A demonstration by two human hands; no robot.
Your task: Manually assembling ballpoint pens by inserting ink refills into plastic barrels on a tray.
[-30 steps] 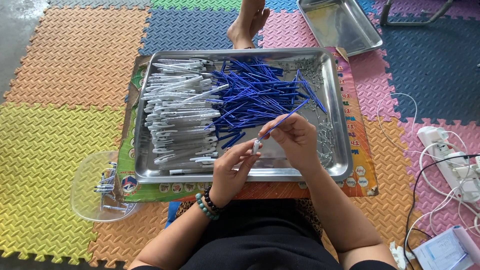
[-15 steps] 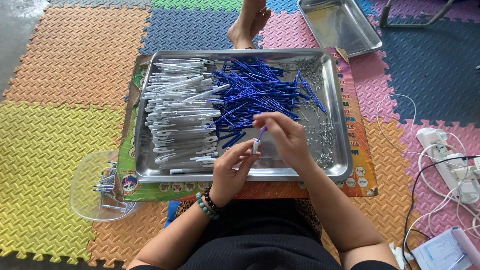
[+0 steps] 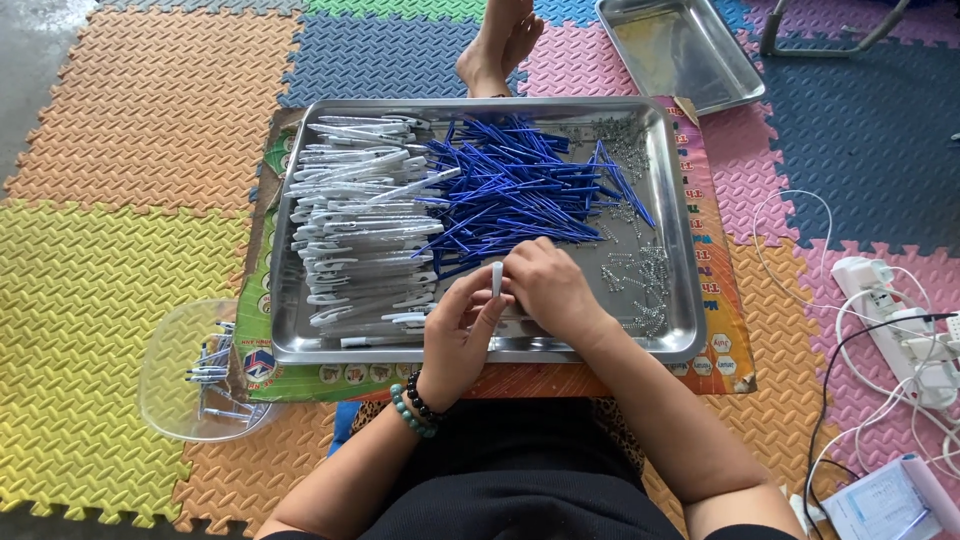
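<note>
Many white pen barrels [image 3: 355,235] and blue refills [image 3: 510,190] are left in the metal tray [image 3: 680,300]; few finished pens [image 3: 215,375] are seen in the clear dish [image 3: 165,350]. A white pen piece [image 3: 497,279] is held upright over the tray, pinched by the left hand [image 3: 460,335] and right hand [image 3: 545,290].

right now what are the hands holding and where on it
Both hands hold one white pen barrel upright over the tray. The left hand fingers grip its lower part; the right hand pinches it beside them.

colourful foam floor mats [image 3: 120,130], grey concrete floor [image 3: 25,40]
</note>
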